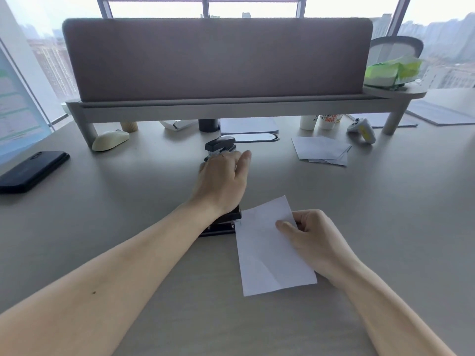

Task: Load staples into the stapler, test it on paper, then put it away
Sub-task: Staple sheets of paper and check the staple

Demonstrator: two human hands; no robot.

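A black stapler (223, 224) lies on the grey desk (128, 201), mostly hidden under my left wrist. A white sheet of paper (267, 253) has its top left corner at the stapler's mouth. My right hand (308, 235) pinches the paper's right edge between thumb and fingers. My left hand (223, 178) stretches forward over the stapler, palm down and thumb out to the right. Its fingertips reach the foot of a second black stapler (220, 145) farther back; whether they grip it is hidden.
A dark phone (33, 170) lies at the left and a cream mouse (110, 140) under the raised shelf (231, 109). Loose folded papers (321, 151) lie at the right, with cups (326, 122) and a small white controller (362, 129) behind them.
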